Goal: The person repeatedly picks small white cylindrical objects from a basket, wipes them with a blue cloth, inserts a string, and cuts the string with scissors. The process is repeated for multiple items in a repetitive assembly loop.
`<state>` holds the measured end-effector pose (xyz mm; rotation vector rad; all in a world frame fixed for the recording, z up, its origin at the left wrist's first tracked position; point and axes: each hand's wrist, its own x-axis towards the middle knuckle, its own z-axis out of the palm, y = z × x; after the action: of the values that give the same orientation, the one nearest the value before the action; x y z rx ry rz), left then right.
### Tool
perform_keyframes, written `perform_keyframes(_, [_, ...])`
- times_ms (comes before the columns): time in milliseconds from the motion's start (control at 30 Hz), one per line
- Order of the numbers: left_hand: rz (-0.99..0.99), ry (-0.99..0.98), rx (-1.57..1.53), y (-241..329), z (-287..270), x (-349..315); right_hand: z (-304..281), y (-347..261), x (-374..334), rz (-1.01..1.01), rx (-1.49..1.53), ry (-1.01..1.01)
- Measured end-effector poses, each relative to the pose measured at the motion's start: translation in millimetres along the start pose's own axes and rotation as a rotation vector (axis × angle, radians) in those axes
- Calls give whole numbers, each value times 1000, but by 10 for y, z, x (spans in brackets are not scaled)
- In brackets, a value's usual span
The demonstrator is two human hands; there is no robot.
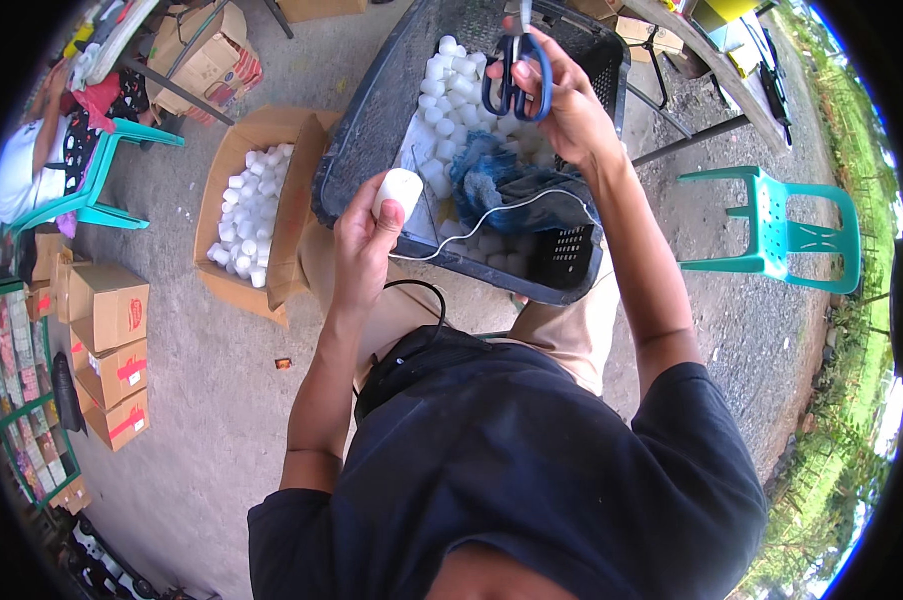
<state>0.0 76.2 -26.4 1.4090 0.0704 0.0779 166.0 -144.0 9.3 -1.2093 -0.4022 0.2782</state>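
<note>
My left hand [367, 240] is closed around a small white cylinder [400, 190], thumb pressed on its side. Raised over the far part of a black plastic crate [372, 130], my right hand [567, 105] grips dark blue-handled scissors [520, 85], their blades pointing away from me. In the crate lie many similar white cylinders [447, 95] and a crumpled blue net-like bundle [492, 170]. A thin white cord [492, 212] runs from beside my left hand across the crate to its right side.
Left of the crate stands an open cardboard box [282, 230] with more white cylinders. Stacked cartons [112, 350] are further left. A green plastic chair [772, 225] stands at right. Another person [32, 165] sits at far left. Table legs [692, 135] flank the crate.
</note>
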Motion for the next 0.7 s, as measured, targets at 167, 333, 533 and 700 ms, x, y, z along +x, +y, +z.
perform_keyframes(167, [-50, -184, -94, 38, 172, 8, 601, -194, -822, -213, -73, -8])
perform_keyframes(333, [-134, -304, -205, 76, 233, -170, 524, -544, -1009, -487, 80, 72])
perform_keyframes(533, [-187, -404, -171, 185, 249, -188, 543, -652, -1218, -417, -6, -25])
perform_keyframes(700, [-169, -393, -118, 240, 350, -232, 565, -556, -1348, -211, -284, -153])
